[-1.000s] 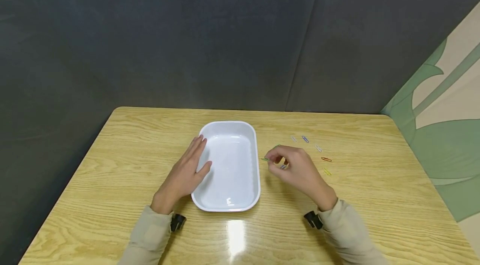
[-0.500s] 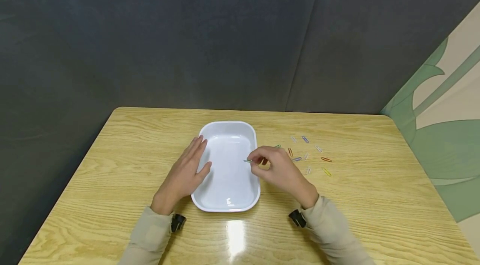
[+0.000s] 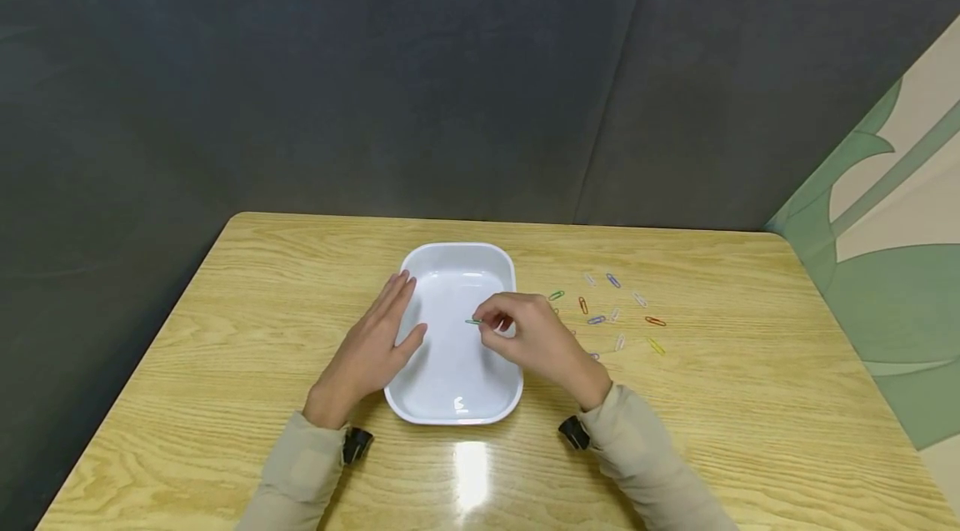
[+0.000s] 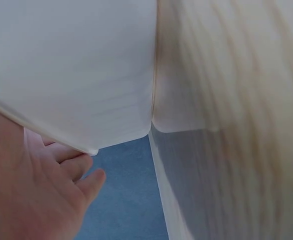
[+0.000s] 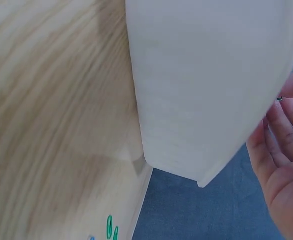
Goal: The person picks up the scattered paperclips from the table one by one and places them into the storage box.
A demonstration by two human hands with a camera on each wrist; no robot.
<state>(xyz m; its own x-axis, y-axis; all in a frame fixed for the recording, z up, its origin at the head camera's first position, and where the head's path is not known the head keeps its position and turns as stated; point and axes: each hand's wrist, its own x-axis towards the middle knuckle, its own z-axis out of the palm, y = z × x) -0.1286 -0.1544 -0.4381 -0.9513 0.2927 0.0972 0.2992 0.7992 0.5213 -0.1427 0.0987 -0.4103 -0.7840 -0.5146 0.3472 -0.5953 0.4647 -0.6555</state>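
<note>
A white rectangular tray (image 3: 450, 373) stands on the wooden table, its long side pointing away from me. My left hand (image 3: 371, 348) rests along the tray's left rim, fingers extended and thumb reaching over the inside. Between thumb and forefinger, my right hand (image 3: 536, 339) pinches a green paper clip (image 3: 472, 322) above the tray's interior. In the right wrist view the tray's outer wall (image 5: 201, 85) hides nearly all of that clip. The left wrist view shows the left palm (image 4: 41, 185) against the tray's side.
Right of the tray lie several scattered paper clips, among them a green one (image 3: 556, 295), a blue one (image 3: 613, 281), a red one (image 3: 655, 321) and a yellow one (image 3: 656, 346). The right hand partly covers some. A dark cloth (image 3: 420, 81) hangs behind the table's far edge.
The right hand has moved left with the green paper clip, from beside the tray to above its inside, uncovering more clips on the table. The left hand keeps its place.
</note>
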